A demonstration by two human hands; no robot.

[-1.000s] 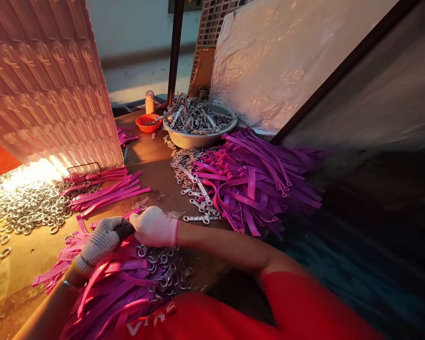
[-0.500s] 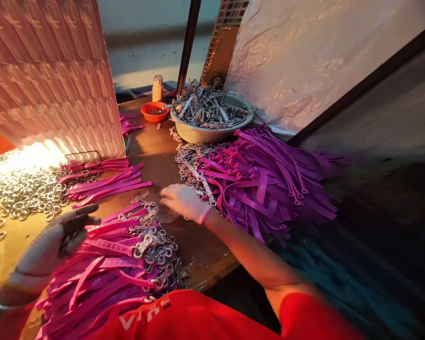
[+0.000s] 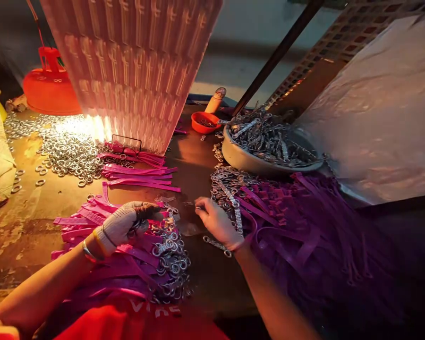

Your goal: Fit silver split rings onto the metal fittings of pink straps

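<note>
My left hand (image 3: 125, 225), in a pale glove with dark fingertips, hovers over a pile of pink straps (image 3: 134, 259). Its fingers are curled together, and anything between them is hidden. Metal rings (image 3: 175, 257) cluster at the right ends of these straps. To the right, my right hand (image 3: 217, 224) has its fingers bent in a pinch just above the brown tabletop; what it holds, if anything, is too small to make out. Beside its wrist lies a short metal chain piece (image 3: 217, 245). More metal chains (image 3: 228, 193) are heaped just behind this hand.
A big heap of purple straps (image 3: 304, 231) covers the right side. Behind it stands a basin (image 3: 262, 163) full of chains, near a small orange bowl (image 3: 203, 123). Loose rings (image 3: 71, 151) lie under a red lamp (image 3: 51, 89), beside a ribbed translucent panel (image 3: 134, 71).
The view has swung left, bringing the red lamp in. My left hand has come over the strap pile and its fingers have closed. My right hand's fingers have drawn into a pinch.
</note>
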